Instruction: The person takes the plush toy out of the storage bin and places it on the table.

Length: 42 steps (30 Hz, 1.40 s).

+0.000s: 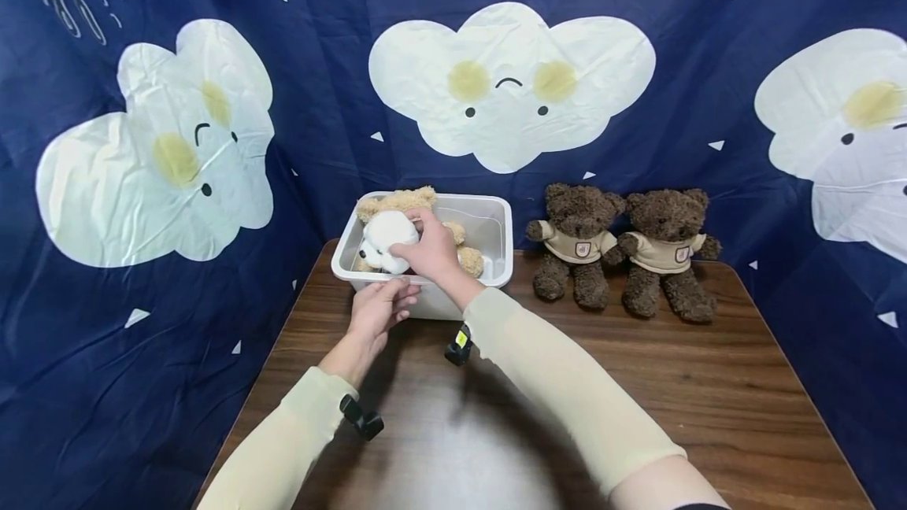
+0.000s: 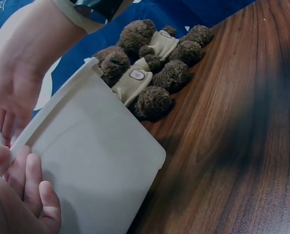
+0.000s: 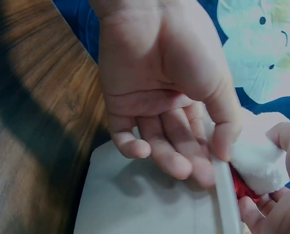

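Observation:
In the head view my right hand (image 1: 434, 249) grips a white plush dog (image 1: 391, 233) by its head, over the left part of a white plastic bin (image 1: 438, 304). Something red (image 3: 242, 187) shows just under the plush in the right wrist view; its lower body is hidden by the bin wall. My left hand (image 1: 379, 311) pinches the bin's front rim, thumb over the edge and fingers along the outer wall. Inside the bin lies a tan plush toy (image 1: 398, 201), its head end at the back left and its paws at the middle.
Two brown teddy bears (image 1: 579, 238) in beige shirts sit side by side, right of the bin. All stand on a brown wooden table (image 1: 638, 384). Behind and at both sides hangs a dark blue cloth (image 1: 319, 140) with white clouds.

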### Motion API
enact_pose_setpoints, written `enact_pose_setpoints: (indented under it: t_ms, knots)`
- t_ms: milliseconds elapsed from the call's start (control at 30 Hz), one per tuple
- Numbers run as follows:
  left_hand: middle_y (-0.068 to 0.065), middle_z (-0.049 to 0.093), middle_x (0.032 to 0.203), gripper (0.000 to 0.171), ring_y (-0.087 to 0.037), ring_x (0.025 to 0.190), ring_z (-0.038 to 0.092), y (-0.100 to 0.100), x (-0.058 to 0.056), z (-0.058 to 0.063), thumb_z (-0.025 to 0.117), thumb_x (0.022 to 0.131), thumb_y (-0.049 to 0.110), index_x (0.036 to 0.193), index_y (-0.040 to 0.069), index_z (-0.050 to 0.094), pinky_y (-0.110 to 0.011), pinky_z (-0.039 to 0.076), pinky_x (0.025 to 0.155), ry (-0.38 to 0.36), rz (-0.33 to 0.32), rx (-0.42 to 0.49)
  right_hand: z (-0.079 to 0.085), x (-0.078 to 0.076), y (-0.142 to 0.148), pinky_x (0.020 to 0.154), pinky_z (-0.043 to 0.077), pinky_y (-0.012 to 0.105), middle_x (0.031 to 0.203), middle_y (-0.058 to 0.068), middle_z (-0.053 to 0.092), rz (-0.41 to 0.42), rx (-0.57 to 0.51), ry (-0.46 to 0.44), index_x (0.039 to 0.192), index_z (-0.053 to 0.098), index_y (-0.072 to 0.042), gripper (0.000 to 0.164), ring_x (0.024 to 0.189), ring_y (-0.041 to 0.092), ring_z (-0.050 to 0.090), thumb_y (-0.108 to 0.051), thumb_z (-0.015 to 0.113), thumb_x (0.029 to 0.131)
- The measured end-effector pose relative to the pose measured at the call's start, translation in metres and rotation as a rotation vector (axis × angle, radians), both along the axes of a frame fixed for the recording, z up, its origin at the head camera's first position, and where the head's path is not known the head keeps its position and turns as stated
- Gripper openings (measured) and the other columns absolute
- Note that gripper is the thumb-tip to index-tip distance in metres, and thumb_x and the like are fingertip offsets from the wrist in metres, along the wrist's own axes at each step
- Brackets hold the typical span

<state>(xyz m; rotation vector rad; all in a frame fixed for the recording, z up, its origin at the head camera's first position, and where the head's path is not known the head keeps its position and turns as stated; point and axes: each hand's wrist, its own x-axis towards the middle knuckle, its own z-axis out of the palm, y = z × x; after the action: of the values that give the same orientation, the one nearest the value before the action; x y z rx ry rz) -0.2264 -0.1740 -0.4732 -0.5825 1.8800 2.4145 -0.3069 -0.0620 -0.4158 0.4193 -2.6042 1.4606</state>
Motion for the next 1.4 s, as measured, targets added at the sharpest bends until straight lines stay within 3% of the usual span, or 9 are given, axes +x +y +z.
enact_pose_setpoints:
  t_ms: [333,700,867,1167,1400]
  knots:
    - [0.006,0.079,0.078,0.020,-0.006,0.070,0.073,0.001,0.001,0.000,0.065,0.096,0.018,0.112,0.006,0.064,-0.017,0.051,0.056,-0.011,0.001,-0.010,0.015,-0.005,0.029,0.090,0.055,0.032,0.116,0.008,0.074,0.059,-0.148,0.026,0.129,0.061,-0.015,0.056,0.104,0.020,0.069,-0.017,0.086,0.079]
    - [0.006,0.079,0.080,0.021,-0.006,0.071,0.073,-0.001,0.000,-0.001,0.066,0.097,0.020,0.113,0.005,0.064,-0.018,0.052,0.058,-0.019,-0.007,-0.001,0.034,-0.003,0.065,0.098,0.055,0.037,0.126,0.013,0.070,0.094,-0.361,-0.080,0.129,0.059,-0.011,0.053,0.115,0.024,0.066,-0.008,0.081,0.081]
    - [0.006,0.079,0.080,0.021,-0.006,0.071,0.073,-0.002,0.000,-0.001,0.066,0.097,0.020,0.113,0.006,0.065,-0.018,0.052,0.058,-0.016,-0.004,0.004,0.041,-0.003,0.085,0.098,0.055,0.036,0.125,0.015,0.070,0.139,-0.442,-0.069,0.129,0.060,-0.008,0.052,0.115,0.024,0.066,-0.002,0.079,0.081]
    - [0.005,0.078,0.078,0.010,-0.006,0.068,0.072,0.000,-0.001,-0.002,0.066,0.096,0.017,0.103,0.010,0.065,-0.018,0.051,0.056,-0.005,0.003,0.015,0.066,0.005,0.123,0.095,0.056,0.033,0.127,0.017,0.070,0.202,-0.466,-0.011,0.135,0.060,-0.007,0.058,0.114,0.024,0.067,0.003,0.077,0.081]
    - [0.006,0.078,0.078,0.013,-0.006,0.068,0.072,0.000,-0.001,-0.002,0.065,0.097,0.017,0.105,0.008,0.064,-0.018,0.050,0.056,-0.001,-0.004,0.013,0.088,0.016,0.154,0.079,0.059,0.030,0.126,0.016,0.071,0.263,-0.469,0.056,0.137,0.059,-0.006,0.057,0.104,0.022,0.067,0.006,0.073,0.083]
